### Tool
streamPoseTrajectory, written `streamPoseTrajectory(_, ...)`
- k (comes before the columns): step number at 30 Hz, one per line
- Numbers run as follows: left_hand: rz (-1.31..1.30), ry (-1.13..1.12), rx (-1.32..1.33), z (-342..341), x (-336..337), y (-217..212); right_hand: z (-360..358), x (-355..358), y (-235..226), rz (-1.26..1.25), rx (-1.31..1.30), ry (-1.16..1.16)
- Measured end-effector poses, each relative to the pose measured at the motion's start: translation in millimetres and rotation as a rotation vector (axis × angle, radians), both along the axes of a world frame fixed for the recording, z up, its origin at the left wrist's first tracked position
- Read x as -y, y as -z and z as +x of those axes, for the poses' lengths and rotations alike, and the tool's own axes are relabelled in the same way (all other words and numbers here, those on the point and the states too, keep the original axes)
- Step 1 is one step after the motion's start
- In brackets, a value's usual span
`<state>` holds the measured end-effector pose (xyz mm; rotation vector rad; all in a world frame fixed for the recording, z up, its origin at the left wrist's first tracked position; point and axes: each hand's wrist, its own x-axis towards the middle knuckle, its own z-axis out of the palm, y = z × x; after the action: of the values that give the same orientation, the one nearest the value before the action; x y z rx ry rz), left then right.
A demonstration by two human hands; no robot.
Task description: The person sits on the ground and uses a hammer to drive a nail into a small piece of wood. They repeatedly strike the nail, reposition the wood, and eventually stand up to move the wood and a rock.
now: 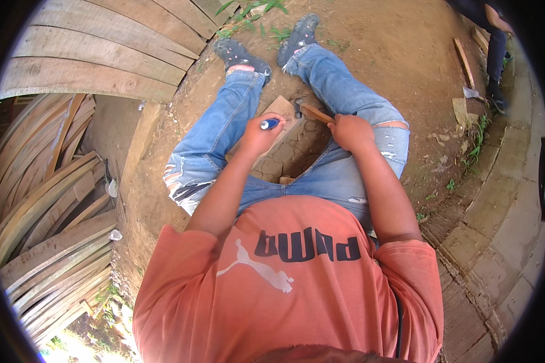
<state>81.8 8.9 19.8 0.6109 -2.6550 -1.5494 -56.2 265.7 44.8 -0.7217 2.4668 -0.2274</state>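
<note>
My left hand is closed round a tool with a blue handle. Only the handle's rounded end shows, and the rest is hidden by my fingers. Beneath that hand a flat piece of wood lies slanted on the ground between my legs. My right hand grips a hammer by its wooden handle. The dark metal head of the hammer is over the edge of the wood, to the right of the blue handle and apart from it.
My legs in torn jeans stretch out on both sides of the wood. Stacked planks fill the left side, below a plank wall. Another person's leg shows at the far right, beside a paved strip.
</note>
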Motion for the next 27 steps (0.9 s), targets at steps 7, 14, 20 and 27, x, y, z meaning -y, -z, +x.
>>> streamPoseTrajectory(7,-0.02,0.042,-0.178,3.5,-11.7,9.7,0.6,2.1,-5.9,0.008,-0.008,-0.012)
streamPoseTrajectory(14,-0.022,-0.033,-0.245,5.2,-5.3,10.4,0.7,1.7,-2.9,0.003,-0.018,-0.007)
streamPoseTrajectory(20,0.048,-0.036,-0.104,11.3,-1.5,13.2,-0.3,1.9,1.2,0.013,-0.011,-0.015)
streamPoseTrajectory(27,0.011,-0.155,-0.12,7.1,-2.9,6.0,0.4,1.5,-2.6,0.013,-0.011,-0.022)
